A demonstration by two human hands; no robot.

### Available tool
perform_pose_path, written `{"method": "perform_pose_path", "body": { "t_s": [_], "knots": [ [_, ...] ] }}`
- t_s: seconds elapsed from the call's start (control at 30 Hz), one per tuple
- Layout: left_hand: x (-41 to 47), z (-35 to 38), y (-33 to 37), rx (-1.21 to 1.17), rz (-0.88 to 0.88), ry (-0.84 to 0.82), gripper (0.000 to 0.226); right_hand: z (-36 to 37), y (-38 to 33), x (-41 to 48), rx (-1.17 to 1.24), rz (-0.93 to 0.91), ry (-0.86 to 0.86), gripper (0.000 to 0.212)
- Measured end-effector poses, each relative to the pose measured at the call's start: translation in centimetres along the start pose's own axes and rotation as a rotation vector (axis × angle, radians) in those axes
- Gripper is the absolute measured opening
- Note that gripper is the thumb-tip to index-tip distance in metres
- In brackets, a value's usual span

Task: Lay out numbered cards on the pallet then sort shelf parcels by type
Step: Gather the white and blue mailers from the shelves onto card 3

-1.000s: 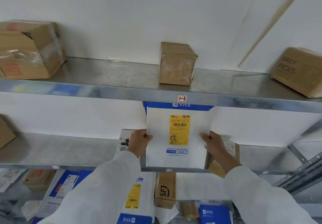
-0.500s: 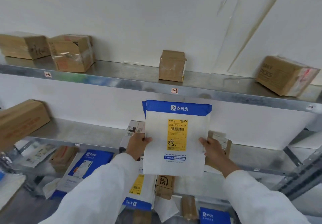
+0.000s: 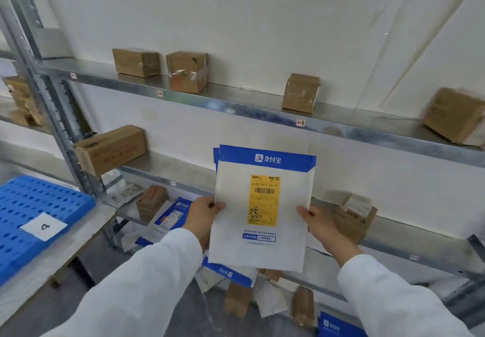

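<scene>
cards step looks done (card "4" [image 3: 43,226] sits on the blue pallet [image 3: 15,255]). sorting underway: left hand [image 3: 204,214] and right hand [image 3: 319,225] pinch the white-and-blue padded mailer [image 3: 262,252] by its side edges, in front of the shelves. cardboard boxes [image 3: 186,71] left on rack.

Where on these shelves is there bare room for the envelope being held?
On the top shelf, bare stretches lie between the taped box and the small box, and on to the right-hand box. The blue pallet is bare around card 4. The lowest shelf is crowded with mailers and boxes.
</scene>
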State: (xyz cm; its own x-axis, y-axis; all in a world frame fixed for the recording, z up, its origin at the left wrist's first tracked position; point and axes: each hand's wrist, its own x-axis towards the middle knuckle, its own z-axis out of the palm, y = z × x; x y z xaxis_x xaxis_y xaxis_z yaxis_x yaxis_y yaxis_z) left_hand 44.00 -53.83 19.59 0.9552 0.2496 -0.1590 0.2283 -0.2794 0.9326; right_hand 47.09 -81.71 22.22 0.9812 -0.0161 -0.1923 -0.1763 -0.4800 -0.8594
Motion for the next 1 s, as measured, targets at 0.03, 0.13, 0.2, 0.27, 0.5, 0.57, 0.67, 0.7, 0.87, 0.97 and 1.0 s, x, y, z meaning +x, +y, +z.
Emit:
{"method": "perform_pose_path", "body": {
  "t_s": [0.03,0.13,0.2,0.27,0.5,0.57,0.67,0.7,0.87,0.97,1.0],
  "knots": [
    [-0.2,-1.0,-0.1,0.013,0.019,0.024,0.016,0.7,-0.6,-0.2,0.012,-0.009,-0.014,0.022],
    [-1.0,-4.2,-0.3,0.062,0.066,0.102,0.019,3.0,-3.1,-0.5,0.051,-0.03,-0.059,0.023],
    [-1.6,-6.8,-0.6,0.083,0.077,0.16,0.018,4.9,-5.0,-0.7,0.052,-0.064,-0.091,0.022],
    [-2.4,-9.3,-1.1,0.107,0.083,0.216,0.016,6.9,-6.9,-0.9,0.037,-0.098,-0.11,0.024],
    [-6.2,-20.7,-5.3,0.069,-0.003,0.362,0.021,18.1,-12.9,-2.8,-0.038,-0.187,-0.235,0.03],
    [-7.4,-24.3,-6.8,0.06,-0.015,0.437,0.021,21.9,-15.0,-3.9,-0.057,-0.209,-0.288,0.031],
    [-9.0,-29.5,-8.9,0.053,-0.047,0.539,0.028,27.3,-17.7,-5.2,-0.076,-0.244,-0.364,0.032],
    [-9.6,-30.9,-9.4,0.048,-0.065,0.558,0.028,28.7,-18.5,-5.6,-0.084,-0.258,-0.383,0.032],
    [-12.8,-38.7,-12.5,0.039,-0.104,0.701,0.031,37.3,-22.9,-7.9,-0.105,-0.326,-0.503,0.03],
    [-14.3,-42.5,-14.0,0.061,-0.128,0.78,0.025,41.8,-25.2,-9.0,-0.178,-0.419,-0.547,0.025],
    [-14.7,-43.6,-14.6,0.057,-0.136,0.802,0.026,43.2,-25.8,-9.4,-0.185,-0.44,-0.551,0.024]
  ]
}}
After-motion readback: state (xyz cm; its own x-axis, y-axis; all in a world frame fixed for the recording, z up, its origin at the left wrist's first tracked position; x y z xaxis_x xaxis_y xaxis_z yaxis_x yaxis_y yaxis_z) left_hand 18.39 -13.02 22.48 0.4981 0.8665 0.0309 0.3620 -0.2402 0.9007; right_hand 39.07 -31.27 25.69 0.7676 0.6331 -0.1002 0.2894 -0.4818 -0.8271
